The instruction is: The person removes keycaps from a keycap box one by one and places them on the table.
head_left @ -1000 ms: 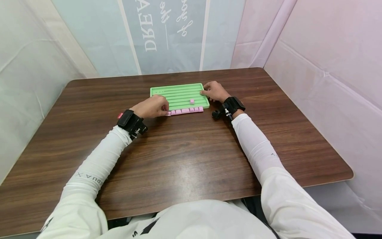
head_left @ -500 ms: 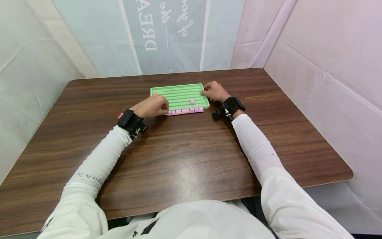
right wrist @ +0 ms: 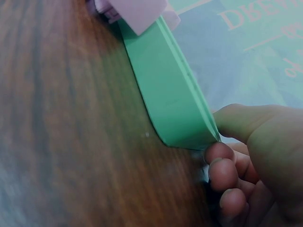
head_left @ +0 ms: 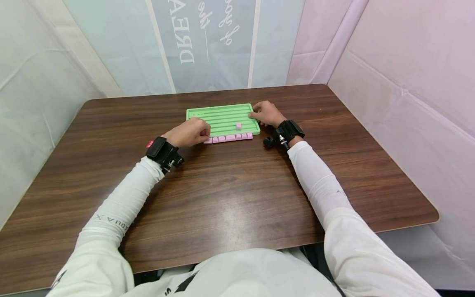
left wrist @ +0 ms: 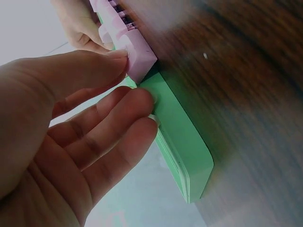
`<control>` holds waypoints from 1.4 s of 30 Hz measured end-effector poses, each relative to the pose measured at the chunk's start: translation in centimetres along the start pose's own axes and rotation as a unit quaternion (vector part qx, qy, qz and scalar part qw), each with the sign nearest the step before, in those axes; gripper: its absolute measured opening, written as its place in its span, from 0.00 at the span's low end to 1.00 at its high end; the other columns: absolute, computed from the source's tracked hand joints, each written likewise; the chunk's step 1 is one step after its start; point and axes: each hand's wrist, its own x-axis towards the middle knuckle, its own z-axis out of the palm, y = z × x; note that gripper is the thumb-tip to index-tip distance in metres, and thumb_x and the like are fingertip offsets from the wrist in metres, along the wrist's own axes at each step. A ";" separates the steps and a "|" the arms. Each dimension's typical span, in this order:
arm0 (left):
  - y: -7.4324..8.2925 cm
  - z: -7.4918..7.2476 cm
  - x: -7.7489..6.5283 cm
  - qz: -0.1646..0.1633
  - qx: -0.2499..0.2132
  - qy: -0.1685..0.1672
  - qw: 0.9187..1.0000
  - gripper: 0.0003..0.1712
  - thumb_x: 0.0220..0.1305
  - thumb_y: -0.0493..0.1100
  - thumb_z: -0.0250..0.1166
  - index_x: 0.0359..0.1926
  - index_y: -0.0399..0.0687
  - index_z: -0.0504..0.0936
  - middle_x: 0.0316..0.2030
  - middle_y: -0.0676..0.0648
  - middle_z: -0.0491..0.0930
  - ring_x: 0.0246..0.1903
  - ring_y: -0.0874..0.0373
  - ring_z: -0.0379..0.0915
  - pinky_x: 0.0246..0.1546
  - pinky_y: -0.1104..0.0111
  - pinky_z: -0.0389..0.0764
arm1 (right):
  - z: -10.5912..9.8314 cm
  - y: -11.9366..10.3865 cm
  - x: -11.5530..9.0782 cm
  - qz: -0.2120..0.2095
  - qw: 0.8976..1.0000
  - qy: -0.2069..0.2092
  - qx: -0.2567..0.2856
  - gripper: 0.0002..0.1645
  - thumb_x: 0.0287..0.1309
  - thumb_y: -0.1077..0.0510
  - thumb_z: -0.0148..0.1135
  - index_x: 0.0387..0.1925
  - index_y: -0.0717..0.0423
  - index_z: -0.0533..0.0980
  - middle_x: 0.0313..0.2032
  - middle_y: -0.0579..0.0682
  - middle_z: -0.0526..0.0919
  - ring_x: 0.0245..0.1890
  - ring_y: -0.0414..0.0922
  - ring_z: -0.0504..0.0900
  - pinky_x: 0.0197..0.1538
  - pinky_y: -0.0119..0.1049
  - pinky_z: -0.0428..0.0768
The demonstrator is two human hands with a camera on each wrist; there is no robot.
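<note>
A green ridged tray (head_left: 222, 108) lies on the table, and a row of pink keycaps (head_left: 230, 138) runs along its near side. At the row's left end, my left hand (head_left: 188, 132) pinches a pink keycap (left wrist: 141, 57), the thumb on its face in the left wrist view; the index fingertip is mostly hidden. The other fingers touch or nearly touch the tray's side. My right hand (head_left: 269, 114) grips the tray's right edge, thumb on top and fingers curled below the rim in the right wrist view. One single pink keycap (head_left: 238, 126) sits on the tray.
The brown wooden table (head_left: 230, 185) extends all around the tray. A printed curtain (head_left: 215, 45) hangs behind its far edge, and pale sheets (head_left: 408, 103) hang at the sides. Both wrists wear black camera mounts (head_left: 164, 153).
The keycap at the row's left end shifts very slightly under my left fingers and lines up with the row. My right hand and the tray stay in place.
</note>
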 end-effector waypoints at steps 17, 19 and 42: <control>0.1 0.3 0.0 0.002 0.000 0.017 1.000 0.08 0.65 0.35 0.61 0.27 0.42 0.79 0.24 0.47 0.75 0.24 0.58 0.66 0.31 0.66 0.67 | 0.0 -0.3 -0.2 0.003 1.000 0.002 0.005 0.31 0.65 0.47 0.58 0.62 0.60 0.70 0.22 0.49 0.77 0.19 0.44 0.75 0.24 0.35 0.74; 0.0 0.4 0.0 0.004 -0.003 0.019 1.000 0.08 0.65 0.35 0.61 0.27 0.42 0.79 0.24 0.47 0.75 0.24 0.58 0.65 0.31 0.66 0.67 | 0.0 -0.3 -0.2 0.002 1.000 0.002 0.005 0.30 0.65 0.47 0.58 0.62 0.60 0.70 0.22 0.49 0.77 0.19 0.44 0.75 0.24 0.35 0.74; -0.5 0.8 0.1 0.016 -0.017 0.033 0.999 0.08 0.67 0.34 0.56 0.30 0.42 0.78 0.25 0.46 0.76 0.24 0.57 0.67 0.30 0.66 0.68 | -0.1 -0.6 -0.5 -0.009 1.000 0.001 0.006 0.31 0.65 0.48 0.58 0.63 0.62 0.69 0.23 0.51 0.78 0.19 0.44 0.75 0.25 0.36 0.74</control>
